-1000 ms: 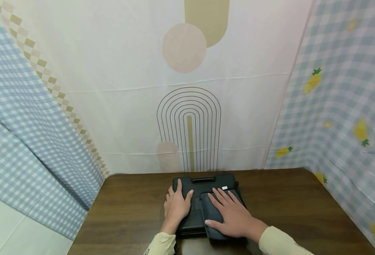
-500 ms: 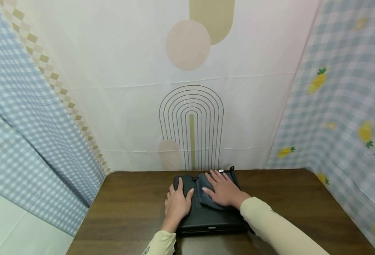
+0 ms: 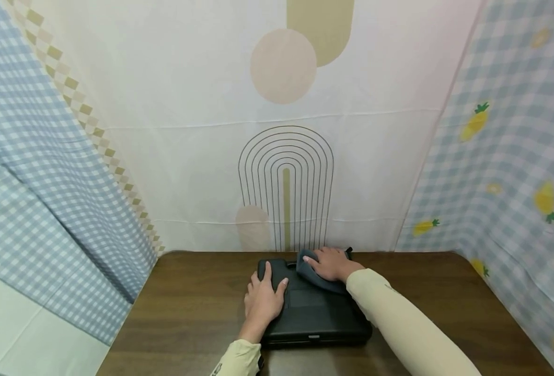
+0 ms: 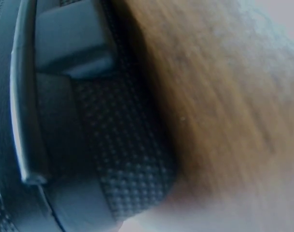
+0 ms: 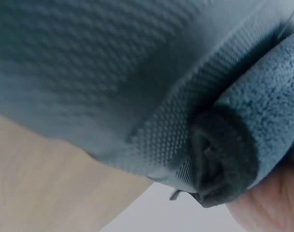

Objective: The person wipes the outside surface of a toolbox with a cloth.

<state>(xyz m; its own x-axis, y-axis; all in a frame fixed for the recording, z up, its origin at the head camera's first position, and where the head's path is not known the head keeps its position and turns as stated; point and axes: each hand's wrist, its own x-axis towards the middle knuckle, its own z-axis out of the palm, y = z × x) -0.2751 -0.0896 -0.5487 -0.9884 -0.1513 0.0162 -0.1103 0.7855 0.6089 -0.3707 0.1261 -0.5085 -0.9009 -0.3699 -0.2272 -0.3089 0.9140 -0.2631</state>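
A black hard plastic case [image 3: 319,321] lies on the table with its handle on the far side. My left hand [image 3: 263,298] rests on its left edge, thumb and forefinger spread over the lid. At the far right corner, my right hand [image 3: 330,262] holds a grey-blue cloth [image 3: 316,278] against the case, its fingers bent over the far edge. The right wrist view shows the fluffy cloth [image 5: 267,106] with a dark border, folded over beside the textured case wall [image 5: 161,137]. In the left wrist view, the case's textured corner [image 4: 132,159] shows close up.
The brown wooden table [image 3: 187,308] extends on both sides of the case. Behind it hangs a pale printed curtain [image 3: 187,183]. Blue checked curtains stand at the left [image 3: 93,209] and right [image 3: 470,209], close to the table's edges.
My right hand has slid the cloth away from me, from the near right part of the lid to its far edge; its flat fingers now bend over. My left hand stays in place.
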